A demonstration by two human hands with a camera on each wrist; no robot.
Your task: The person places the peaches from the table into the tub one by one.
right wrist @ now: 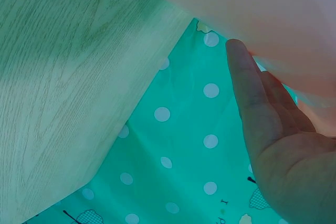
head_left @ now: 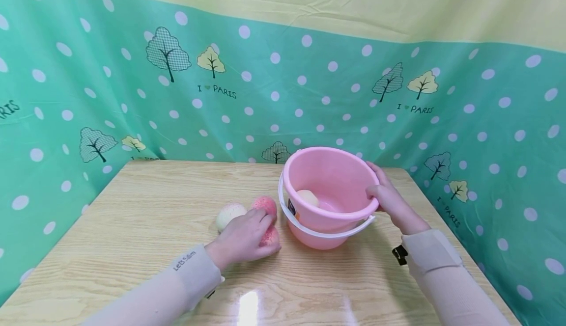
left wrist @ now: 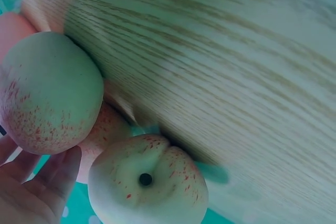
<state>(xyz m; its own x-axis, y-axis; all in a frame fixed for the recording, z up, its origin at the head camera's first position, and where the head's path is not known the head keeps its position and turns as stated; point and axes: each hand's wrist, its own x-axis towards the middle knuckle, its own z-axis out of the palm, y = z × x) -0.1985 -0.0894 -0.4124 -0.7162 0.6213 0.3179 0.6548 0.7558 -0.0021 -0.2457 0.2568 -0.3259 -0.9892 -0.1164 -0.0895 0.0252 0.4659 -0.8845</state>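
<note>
My left hand (head_left: 245, 235) reaches over a small group of peaches on the table and grips one speckled peach (left wrist: 52, 93), its fingers curled against the fruit. In the head view, part of a pink peach (head_left: 269, 237) shows between thumb and fingers. Beside the hand lie a pale peach (head_left: 231, 215) and a redder peach (head_left: 265, 205). With my right hand (head_left: 386, 193) I hold the rim of a pink bucket (head_left: 329, 222), thumb inside and fingers outside. The bucket leans toward me, and a pale round fruit (head_left: 308, 198) rests in it.
A white handle (head_left: 305, 229) hangs down around the bucket's front. The wooden table (head_left: 146, 208) is bordered at the back and sides by a green dotted curtain (head_left: 247, 115). In the right wrist view, the table's edge (right wrist: 142, 98) runs near the bucket.
</note>
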